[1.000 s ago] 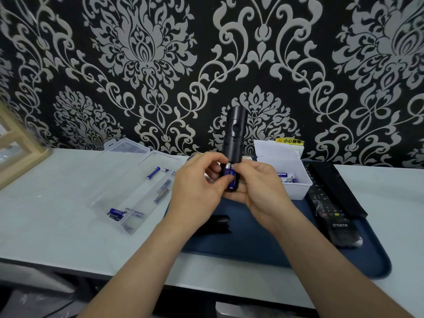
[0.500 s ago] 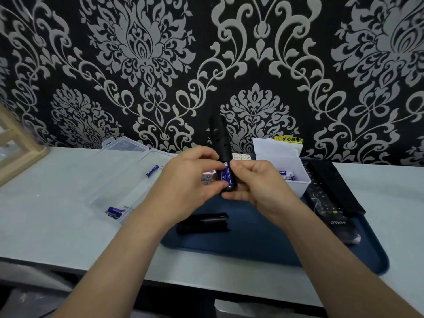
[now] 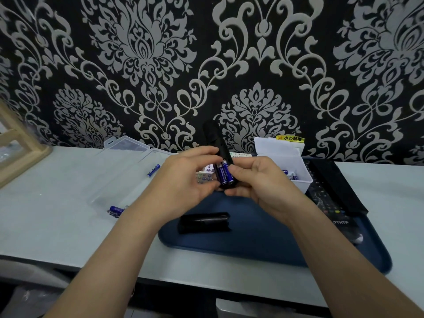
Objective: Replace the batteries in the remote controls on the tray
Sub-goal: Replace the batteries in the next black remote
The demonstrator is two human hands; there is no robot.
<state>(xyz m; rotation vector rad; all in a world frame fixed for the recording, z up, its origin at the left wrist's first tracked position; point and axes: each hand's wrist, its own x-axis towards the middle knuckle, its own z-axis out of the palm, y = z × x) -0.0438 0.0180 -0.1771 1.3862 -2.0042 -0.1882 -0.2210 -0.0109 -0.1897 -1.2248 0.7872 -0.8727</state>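
Observation:
I hold a slim black remote upright above the blue tray, its open battery bay facing me. Two blue batteries sit side by side in the bay. My right hand grips the remote's lower end. The fingers of my left hand curl around its left side, next to the left battery. The remote's black battery cover lies on the tray below my hands. Two more black remotes lie on the tray's right side.
An open clear plastic case with a few blue batteries lies on the white table at left. A white box with batteries stands at the tray's back. A wooden frame is at far left. A patterned wall rises close behind.
The remote has tilted slightly leftward and dropped a little. A second blue battery now shows in the bay beside the first, and my left fingers have drawn back from it.

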